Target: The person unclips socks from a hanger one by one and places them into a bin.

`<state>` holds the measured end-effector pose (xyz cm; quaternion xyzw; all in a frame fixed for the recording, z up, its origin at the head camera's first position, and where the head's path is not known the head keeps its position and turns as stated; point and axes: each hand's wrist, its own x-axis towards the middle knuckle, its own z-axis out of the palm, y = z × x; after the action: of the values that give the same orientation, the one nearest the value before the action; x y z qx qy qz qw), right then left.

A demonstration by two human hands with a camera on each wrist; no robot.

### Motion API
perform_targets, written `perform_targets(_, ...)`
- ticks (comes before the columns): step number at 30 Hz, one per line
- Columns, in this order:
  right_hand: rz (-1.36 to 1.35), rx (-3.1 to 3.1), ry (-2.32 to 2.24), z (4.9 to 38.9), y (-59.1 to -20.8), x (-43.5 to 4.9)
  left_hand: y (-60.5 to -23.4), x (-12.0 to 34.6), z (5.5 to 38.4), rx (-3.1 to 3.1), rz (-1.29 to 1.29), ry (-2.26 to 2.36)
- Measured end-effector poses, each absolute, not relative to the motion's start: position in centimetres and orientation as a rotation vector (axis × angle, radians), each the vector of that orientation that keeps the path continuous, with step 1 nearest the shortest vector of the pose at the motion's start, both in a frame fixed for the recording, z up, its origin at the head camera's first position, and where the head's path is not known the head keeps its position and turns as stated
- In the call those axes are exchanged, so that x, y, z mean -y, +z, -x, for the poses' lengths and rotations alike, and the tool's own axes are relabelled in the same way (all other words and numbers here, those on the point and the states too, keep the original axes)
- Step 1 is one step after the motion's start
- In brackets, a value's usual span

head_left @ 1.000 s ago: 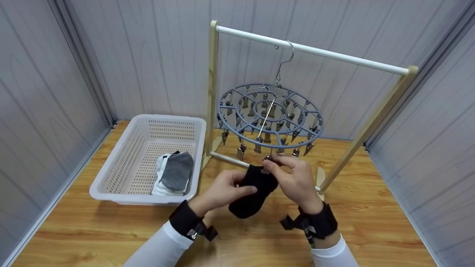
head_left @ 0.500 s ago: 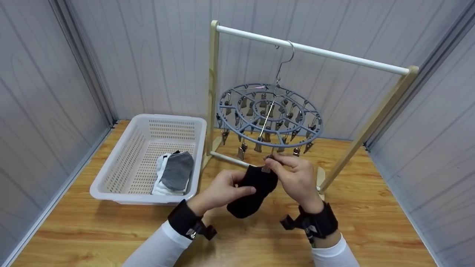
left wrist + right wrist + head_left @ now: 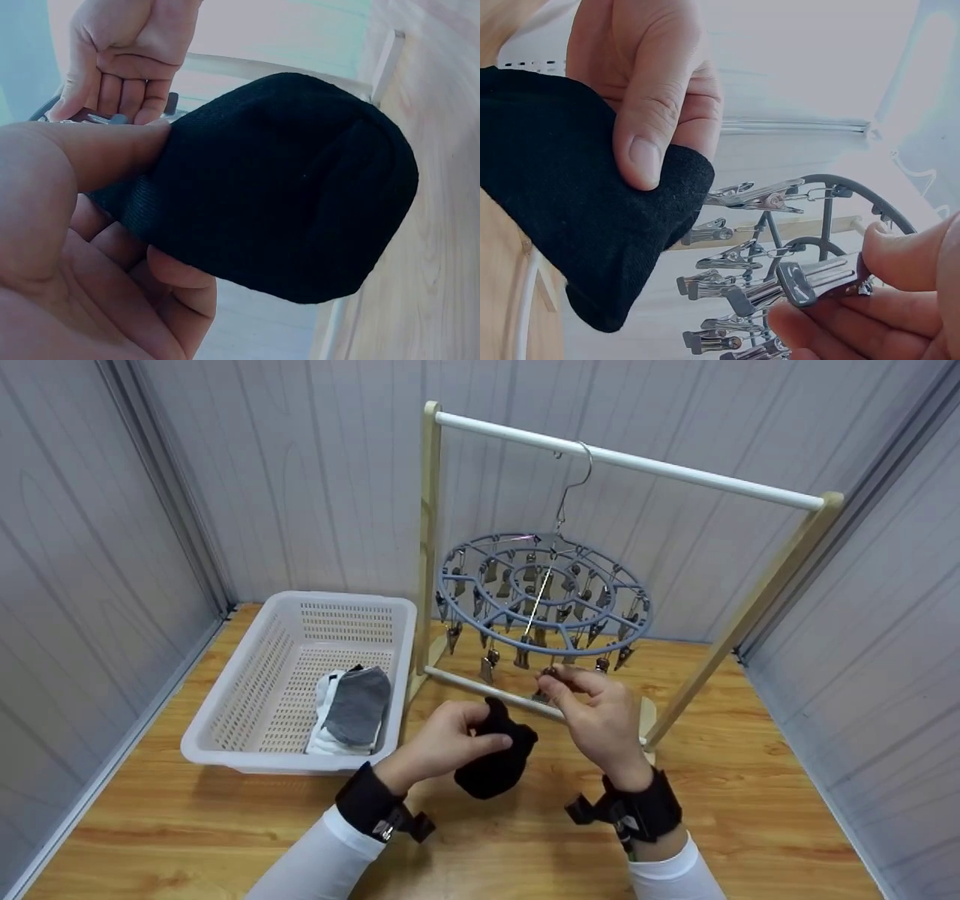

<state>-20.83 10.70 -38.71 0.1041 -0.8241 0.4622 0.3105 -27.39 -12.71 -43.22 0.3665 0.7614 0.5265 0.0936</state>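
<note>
My left hand (image 3: 442,746) pinches a black sock (image 3: 495,769) between thumb and fingers, in front of the drying rack. In the left wrist view the rounded end of the sock (image 3: 300,195) sticks out past the fingertips. A little to the right, my right hand (image 3: 604,727) pinches a metal clip (image 3: 821,279) that hangs from the round blue-grey clip hanger (image 3: 566,652). The clip's two gripping ends stand apart in the right wrist view, with no cloth between them. A gap separates the sock from this clip.
A white perforated basket (image 3: 225,690) at left holds a grey sock (image 3: 360,709) and white cloth. The hanger's hook (image 3: 589,472) hangs on the rack's white bar (image 3: 675,470). Wooden posts (image 3: 431,547) flank it. Several other clips (image 3: 490,666) dangle from the rings.
The sock's upper edge has come away from the clip, and the left hand has shifted slightly left, with the sock now bunched and lower. The right hand stays on the clip.
</note>
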Motion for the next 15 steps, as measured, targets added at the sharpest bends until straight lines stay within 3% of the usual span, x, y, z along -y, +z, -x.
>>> perform_targets(15, -0.334, 2.185, 1.072, 19.6, -37.8, -10.6, -43.0, 13.1, 27.6, -2.294, -1.073, 1.55)
